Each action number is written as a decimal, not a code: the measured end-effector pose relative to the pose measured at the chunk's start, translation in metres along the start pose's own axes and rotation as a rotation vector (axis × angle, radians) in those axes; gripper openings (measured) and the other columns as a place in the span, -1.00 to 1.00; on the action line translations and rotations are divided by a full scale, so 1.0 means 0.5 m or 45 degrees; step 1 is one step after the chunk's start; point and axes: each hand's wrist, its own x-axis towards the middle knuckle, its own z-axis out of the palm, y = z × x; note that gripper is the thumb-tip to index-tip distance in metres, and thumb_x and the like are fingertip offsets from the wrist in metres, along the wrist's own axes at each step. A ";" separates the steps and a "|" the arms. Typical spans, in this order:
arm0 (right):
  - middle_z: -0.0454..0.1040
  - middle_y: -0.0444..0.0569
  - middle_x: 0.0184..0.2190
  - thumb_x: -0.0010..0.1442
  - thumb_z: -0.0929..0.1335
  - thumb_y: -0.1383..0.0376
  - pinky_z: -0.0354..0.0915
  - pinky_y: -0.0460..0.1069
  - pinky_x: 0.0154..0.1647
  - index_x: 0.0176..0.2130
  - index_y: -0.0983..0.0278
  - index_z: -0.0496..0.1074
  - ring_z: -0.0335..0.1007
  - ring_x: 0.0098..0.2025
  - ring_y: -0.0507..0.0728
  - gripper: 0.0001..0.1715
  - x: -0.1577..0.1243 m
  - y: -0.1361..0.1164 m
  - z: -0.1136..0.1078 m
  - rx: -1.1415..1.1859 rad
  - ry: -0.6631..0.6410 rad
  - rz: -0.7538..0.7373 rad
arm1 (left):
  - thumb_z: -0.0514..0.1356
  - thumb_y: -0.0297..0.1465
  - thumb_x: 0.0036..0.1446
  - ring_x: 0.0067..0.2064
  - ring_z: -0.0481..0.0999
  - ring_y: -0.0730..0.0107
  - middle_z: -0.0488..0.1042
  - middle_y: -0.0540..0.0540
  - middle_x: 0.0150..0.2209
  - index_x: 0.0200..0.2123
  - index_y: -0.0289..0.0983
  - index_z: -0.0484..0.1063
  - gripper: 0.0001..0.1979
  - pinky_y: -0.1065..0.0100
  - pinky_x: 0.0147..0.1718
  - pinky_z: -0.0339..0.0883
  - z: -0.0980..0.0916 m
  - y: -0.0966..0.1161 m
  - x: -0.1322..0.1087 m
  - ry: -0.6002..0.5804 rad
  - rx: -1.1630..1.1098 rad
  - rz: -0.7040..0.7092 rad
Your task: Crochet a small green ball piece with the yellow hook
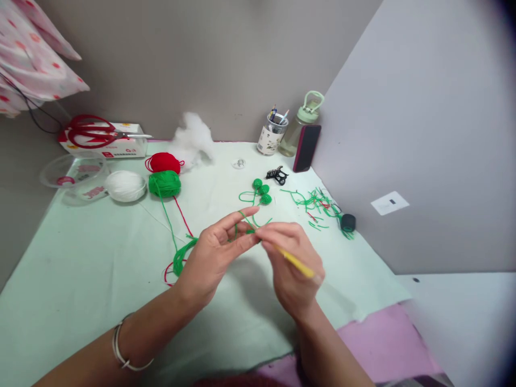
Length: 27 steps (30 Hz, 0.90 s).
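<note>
Both my hands meet over the middle of the pale green cloth. My left hand point(220, 244) pinches a small piece of green crochet work point(250, 231), with green yarn looped over its raised index finger. A crochet hook with a yellow handle point(296, 262) is gripped in my right hand point(294, 263); its tip is hidden at the work between the fingertips. Just beyond lie several small green crocheted balls point(264, 190) with yarn tails. Left of my wrist sits a loose bundle of green yarn point(183, 257), whose strand runs back to the green yarn ball point(164, 184).
A red yarn ball point(165, 163), a white yarn ball point(126, 186), stuffing point(193, 138) and red scissors point(92, 131) on a box stand back left. Toward the right are a black hair claw point(277, 175), yarn scraps point(318, 203), a phone point(307, 148), a bottle point(292, 131) and a pen cup point(271, 140).
</note>
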 end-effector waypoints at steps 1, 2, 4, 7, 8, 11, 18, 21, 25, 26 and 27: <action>0.67 0.01 -0.11 0.36 0.42 0.47 0.54 0.06 -0.17 0.03 0.08 0.65 0.61 -0.12 0.15 -0.63 -0.003 -0.001 -0.001 -0.123 -0.011 -0.101 | 0.53 -0.26 0.12 -0.08 0.49 0.35 0.59 0.01 -0.22 0.08 -0.06 0.68 -0.57 0.30 0.04 0.28 0.000 0.000 0.001 -0.017 -0.055 -0.036; 0.67 0.02 -0.09 0.34 0.43 0.48 0.54 0.07 -0.16 0.05 0.08 0.65 0.61 -0.09 0.17 -0.60 -0.004 -0.001 -0.004 -0.199 -0.004 -0.172 | 0.53 -0.26 0.12 -0.06 0.50 0.33 0.60 -0.02 -0.20 0.07 -0.11 0.69 -0.57 0.29 0.06 0.29 0.000 0.001 0.003 -0.051 -0.117 -0.081; 0.67 -0.01 -0.14 0.36 0.42 0.48 0.52 0.06 -0.19 0.03 0.07 0.65 0.60 -0.13 0.15 -0.62 -0.001 0.002 -0.010 -0.166 0.076 -0.138 | 0.52 -0.27 0.11 -0.02 0.52 0.29 0.63 -0.07 -0.16 0.01 -0.19 0.72 -0.62 0.26 0.13 0.30 -0.003 0.006 0.008 -0.113 -0.223 -0.162; 0.61 -0.10 -0.31 0.43 0.38 0.39 0.46 0.01 -0.31 -0.08 0.09 0.67 0.50 -0.34 0.06 -0.73 0.014 0.009 -0.018 0.229 0.226 0.200 | 0.53 -0.31 0.08 -0.01 0.53 0.28 0.62 -0.05 -0.12 -0.07 -0.19 0.74 -0.68 0.21 0.20 0.27 -0.011 0.015 0.014 -0.098 -0.257 -0.164; 0.58 -0.12 -0.33 0.44 0.38 0.35 0.44 0.00 -0.33 -0.11 0.10 0.67 0.47 -0.39 0.04 -0.76 0.018 0.011 -0.018 0.375 0.213 0.301 | 0.53 -0.32 0.09 -0.03 0.53 0.31 0.62 -0.01 -0.14 -0.05 -0.15 0.73 -0.68 0.22 0.20 0.26 -0.012 0.017 0.014 -0.075 -0.220 -0.139; 0.59 -0.10 -0.28 0.43 0.42 0.26 0.43 -0.01 -0.30 -0.15 0.10 0.69 0.48 -0.33 0.04 -0.82 0.022 0.012 -0.011 0.602 0.091 0.456 | 0.51 -0.33 0.13 -0.07 0.51 0.36 0.61 0.05 -0.22 0.02 -0.05 0.70 -0.64 0.27 0.14 0.24 -0.012 0.019 0.009 -0.078 -0.078 -0.071; 0.60 -0.09 -0.23 0.42 0.43 0.18 0.46 -0.01 -0.29 -0.14 0.11 0.69 0.48 -0.36 0.03 -0.82 0.014 0.015 -0.006 0.672 0.060 0.584 | 0.46 -0.33 0.20 -0.03 0.52 0.32 0.61 0.02 -0.19 0.11 -0.07 0.63 -0.60 0.23 0.13 0.23 -0.004 0.013 0.003 -0.163 -0.040 -0.084; 0.59 -0.10 -0.26 0.41 0.43 0.16 0.46 -0.01 -0.29 -0.14 0.12 0.69 0.49 -0.36 0.03 -0.82 0.012 0.020 -0.008 0.673 0.052 0.589 | 0.44 -0.32 0.22 -0.01 0.51 0.28 0.62 -0.01 -0.16 0.12 -0.09 0.62 -0.61 0.22 0.13 0.22 -0.005 0.012 0.004 -0.154 -0.015 -0.084; 0.60 -0.09 -0.26 0.42 0.43 0.17 0.49 -0.01 -0.31 -0.14 0.13 0.68 0.51 -0.37 0.03 -0.82 0.012 0.020 -0.006 0.668 0.089 0.588 | 0.44 -0.33 0.21 0.00 0.51 0.24 0.61 -0.01 -0.18 0.17 -0.06 0.59 -0.55 0.20 0.14 0.22 -0.007 0.013 0.004 -0.115 0.008 -0.074; 0.61 -0.08 -0.26 0.42 0.42 0.17 0.51 0.00 -0.31 -0.14 0.14 0.67 0.53 -0.36 0.04 -0.81 0.012 0.019 -0.006 0.657 0.114 0.581 | 0.44 -0.33 0.20 0.00 0.50 0.24 0.60 -0.01 -0.17 0.17 -0.06 0.60 -0.55 0.20 0.14 0.22 -0.008 0.014 0.004 -0.102 0.019 -0.076; 0.62 -0.08 -0.25 0.43 0.41 0.18 0.53 0.00 -0.31 -0.14 0.14 0.67 0.54 -0.35 0.05 -0.81 0.011 0.017 -0.006 0.644 0.139 0.569 | 0.44 -0.33 0.20 0.00 0.49 0.24 0.60 -0.01 -0.16 0.16 -0.06 0.60 -0.55 0.20 0.13 0.22 -0.008 0.014 0.004 -0.090 0.031 -0.077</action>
